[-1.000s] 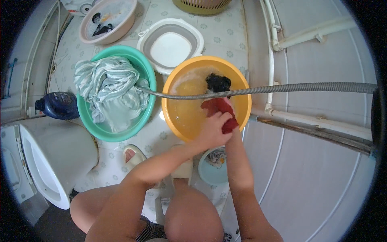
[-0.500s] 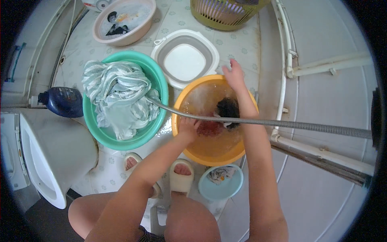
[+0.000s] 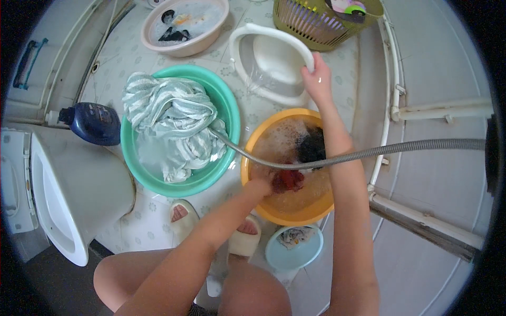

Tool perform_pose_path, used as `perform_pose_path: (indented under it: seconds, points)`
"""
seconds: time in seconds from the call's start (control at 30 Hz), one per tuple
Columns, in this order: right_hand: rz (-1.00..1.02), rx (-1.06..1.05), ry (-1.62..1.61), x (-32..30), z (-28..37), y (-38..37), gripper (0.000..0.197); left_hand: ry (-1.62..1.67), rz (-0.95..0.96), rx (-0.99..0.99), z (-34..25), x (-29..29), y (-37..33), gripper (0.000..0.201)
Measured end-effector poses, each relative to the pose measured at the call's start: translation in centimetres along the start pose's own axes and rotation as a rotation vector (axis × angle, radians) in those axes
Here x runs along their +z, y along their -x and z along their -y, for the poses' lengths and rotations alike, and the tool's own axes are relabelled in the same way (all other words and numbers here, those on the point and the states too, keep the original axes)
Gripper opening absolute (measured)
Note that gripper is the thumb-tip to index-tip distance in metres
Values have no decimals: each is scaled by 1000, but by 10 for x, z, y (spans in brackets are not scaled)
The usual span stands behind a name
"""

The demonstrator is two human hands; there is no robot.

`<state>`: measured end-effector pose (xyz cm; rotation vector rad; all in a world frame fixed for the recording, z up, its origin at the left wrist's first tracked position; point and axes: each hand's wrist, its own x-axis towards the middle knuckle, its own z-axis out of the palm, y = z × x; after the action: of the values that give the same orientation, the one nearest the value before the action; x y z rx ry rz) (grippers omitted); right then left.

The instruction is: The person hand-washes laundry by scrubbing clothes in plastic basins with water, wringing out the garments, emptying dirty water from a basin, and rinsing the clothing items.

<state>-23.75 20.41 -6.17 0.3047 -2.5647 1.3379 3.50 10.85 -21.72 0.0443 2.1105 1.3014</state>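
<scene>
My right hand [image 3: 318, 79] is closed on the rim of a white and grey collapsible basin [image 3: 249, 87], which stands tilted up off the floor. Down in the murky water of a yellow basin [image 3: 247, 179] is my left hand [image 3: 259, 190]; its fingers are hidden beside a wet red cloth [image 3: 289, 180]. A black cloth [image 3: 312, 145] floats there too, partly behind my right forearm. A grey flexible hose [image 3: 363, 155] crosses above the yellow basin and ends at pale green and white striped fabric [image 3: 179, 113] piled in a green basin [image 3: 232, 113].
A pink basin [image 3: 197, 48] of soapy water and an olive basket [image 3: 321, 31] stand at the back. A light blue basin [image 3: 287, 260] holds a small cloth. To the left are a dark blue bottle [image 3: 95, 124] and a toilet [image 3: 60, 210]; white pipes [image 3: 392, 100] line the right wall.
My right hand has taken hold of the collapsible basin's rim and tipped it up from the floor. More red cloth shows at the water's surface by my left hand. The view has shifted slightly.
</scene>
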Motion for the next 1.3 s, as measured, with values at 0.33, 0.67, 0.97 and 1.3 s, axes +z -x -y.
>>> perform_pose_path:
  seconds: [0.33, 0.67, 0.97, 1.3]
  points:
    - [-243, -219, 229, -26, -28, 23, 27, -440, -72, 78, -72, -24, 10, 63]
    - [-159, 990, -689, -64, -115, 177, 19, -483, -366, -19, -13, -10, -24, 58]
    - [40, 926, -1542, -94, 14, 293, 41, 160, -198, 475, -181, 31, 99, 21]
    - [-170, 915, -1210, -49, -30, 322, 43, -520, -317, 471, -128, 12, 56, 14]
